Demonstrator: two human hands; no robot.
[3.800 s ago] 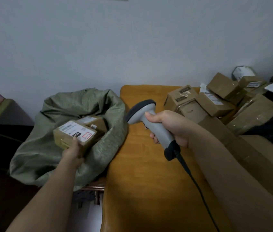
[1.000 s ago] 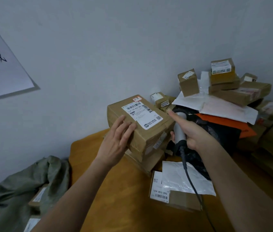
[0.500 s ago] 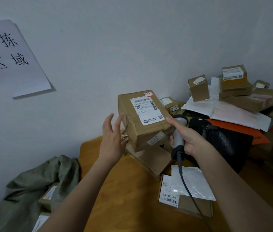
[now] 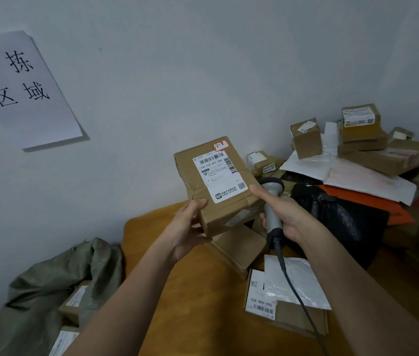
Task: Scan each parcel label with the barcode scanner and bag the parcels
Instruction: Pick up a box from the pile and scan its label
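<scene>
Parcel held up over an orange-brown bench point(image 4: 177, 304) against a grey wall.

Left hand point(image 4: 187, 228) grasps the parcel point(image 4: 216, 186), label up; right hand point(image 4: 284, 214) is clenched round the scanner point(image 4: 271, 201). More parcels are heaped at right point(image 4: 383, 155); a green sack point(image 4: 49, 291) sits left, under a paper sign point(image 4: 20, 91).

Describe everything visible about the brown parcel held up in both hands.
The parcel is a flat rectangular cardboard box, taped along its seams, tilted with its top face toward the camera above the wooden table. A white shipping label with barcodes and a QR code covers much of that face; a small red-edged sticker with handwriting sits at its far edge. The left hand grips its near left corner. The right hand, holding the scanner, touches its right edge with a thumb.
</scene>
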